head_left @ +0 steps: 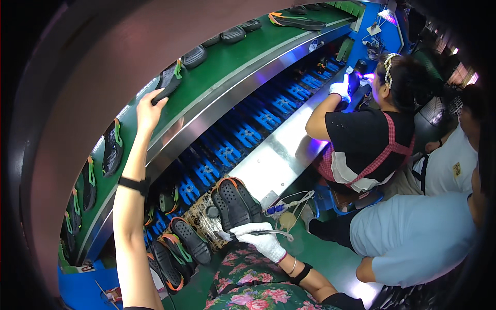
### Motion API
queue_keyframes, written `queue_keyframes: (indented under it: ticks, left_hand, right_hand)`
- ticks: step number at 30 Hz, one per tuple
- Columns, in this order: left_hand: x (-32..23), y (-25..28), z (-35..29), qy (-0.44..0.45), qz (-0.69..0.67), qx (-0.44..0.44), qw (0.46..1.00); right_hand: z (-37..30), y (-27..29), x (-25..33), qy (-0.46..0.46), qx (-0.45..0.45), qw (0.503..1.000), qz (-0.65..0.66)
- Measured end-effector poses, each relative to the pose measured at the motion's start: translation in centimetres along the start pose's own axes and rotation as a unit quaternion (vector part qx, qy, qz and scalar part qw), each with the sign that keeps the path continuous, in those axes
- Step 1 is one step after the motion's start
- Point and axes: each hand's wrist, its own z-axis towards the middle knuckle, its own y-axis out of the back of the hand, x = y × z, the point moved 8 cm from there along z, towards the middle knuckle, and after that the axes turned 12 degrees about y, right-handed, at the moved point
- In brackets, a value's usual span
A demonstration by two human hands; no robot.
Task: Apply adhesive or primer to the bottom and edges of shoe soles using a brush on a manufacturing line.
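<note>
My left hand [150,109], bare, reaches out to the green conveyor belt [206,67] and grips the end of a dark shoe sole [169,77] with green and orange trim. In my white-gloved right hand [264,242] is a slim pen-like applicator [235,235] with a pale tip and a clear tube trailing behind. That hand is just below a pair of black perforated soles [236,201] edged in orange. These soles rest by a small ledge [211,223] wrapped in patterned film, where a round dark knob or lid [212,211] sits.
More perforated soles [190,240] lie left of my lap. Other soles [112,147] line the belt. Blue racks [227,154] run beneath its metal edge. A co-worker [361,124] works under purple light beside a metal bench [281,157]; people in light shirts [413,237] are at right.
</note>
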Motion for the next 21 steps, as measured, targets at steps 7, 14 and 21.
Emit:
queue_keyframes:
  ticks: [7,14,21]
  left_hand:
    - [5.0,10.1,-11.5,0.127,-0.409,0.095,0.899]
    - [8.0,25.0,-24.8,0.068,-0.318,-0.23,0.917]
    - [12.7,22.7,-32.2,0.326,-0.373,-0.056,0.867]
  right_hand:
    - [-0.1,-2.6,-1.0,-0.027,-0.021,0.997,0.062]
    - [0.6,-4.5,0.4,0.036,-0.034,0.999,-0.001]
    - [1.7,-6.5,3.2,0.045,-0.083,0.98,0.176]
